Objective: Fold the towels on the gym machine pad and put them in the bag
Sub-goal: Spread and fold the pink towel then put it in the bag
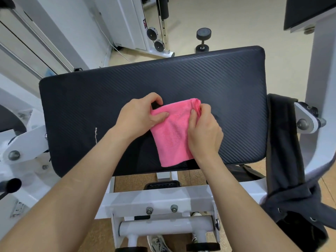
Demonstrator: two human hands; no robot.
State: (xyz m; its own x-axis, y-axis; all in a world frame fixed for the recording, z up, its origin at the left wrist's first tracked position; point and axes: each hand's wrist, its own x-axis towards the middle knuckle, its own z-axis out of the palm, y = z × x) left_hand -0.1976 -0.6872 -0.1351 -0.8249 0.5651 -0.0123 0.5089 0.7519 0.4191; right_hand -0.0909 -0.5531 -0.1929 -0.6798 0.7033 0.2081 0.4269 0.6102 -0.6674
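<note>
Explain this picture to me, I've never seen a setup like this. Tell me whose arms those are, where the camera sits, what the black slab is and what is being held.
There is no robot here. The single picture comes from a camera worn on a person's head, looking forward and down, so the two bare arms are the wearer's own. The black slab is the padded rest of a gym machine, mounted on a white frame. On it lies a small pink towel, already folded into layers. The left hand pinches its far left corner and the right hand grips its far right corner. A black fabric item, probably the bag, hangs at the right of the machine. A dumbbell stands on the floor beyond.
</note>
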